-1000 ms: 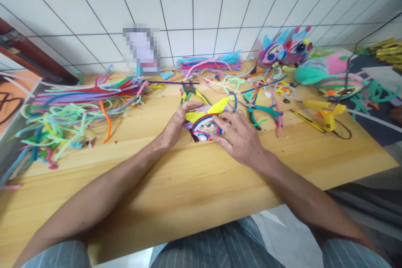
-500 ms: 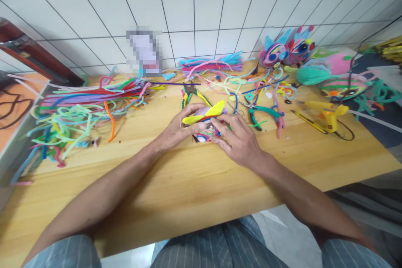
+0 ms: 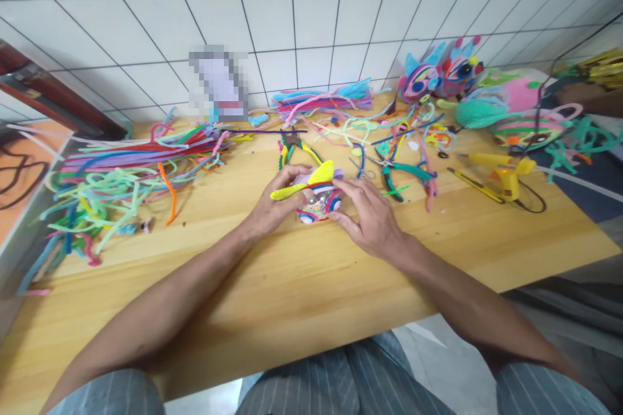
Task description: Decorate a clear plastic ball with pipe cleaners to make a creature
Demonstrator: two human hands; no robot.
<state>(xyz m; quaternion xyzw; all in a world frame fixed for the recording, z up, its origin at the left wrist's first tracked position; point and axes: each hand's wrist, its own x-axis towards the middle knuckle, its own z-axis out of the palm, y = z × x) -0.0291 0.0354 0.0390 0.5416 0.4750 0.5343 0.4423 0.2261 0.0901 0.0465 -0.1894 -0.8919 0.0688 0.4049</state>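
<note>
Between my two hands is a small pipe-cleaner figure (image 3: 318, 203) with yellow ear-like pieces on top, a red and blue band, and round eye-like rings in front. My left hand (image 3: 281, 200) grips its left side, fingers wrapped behind it. On the right side, my right hand (image 3: 370, 211) holds it with the fingers on top and the thumb lower down. Just behind the figure lie yellow-and-green pliers (image 3: 298, 146), partly covered by the hands. Teal-handled pliers (image 3: 406, 172) rest to the right, beside small scissors (image 3: 364, 168).
Loose pipe cleaners (image 3: 111, 188) are heaped at the left, with another bundle (image 3: 324, 97) by the tiled wall. Finished figures (image 3: 421, 81) stand at the back right. A yellow glue gun (image 3: 509, 178) with its cord and a yellow cutter (image 3: 474, 185) lie at the right.
The figure has turned between my hands, so its eye rings face me more and its yellow pieces spread apart. My right fingers have shifted off its front. The camera view moved slightly.
</note>
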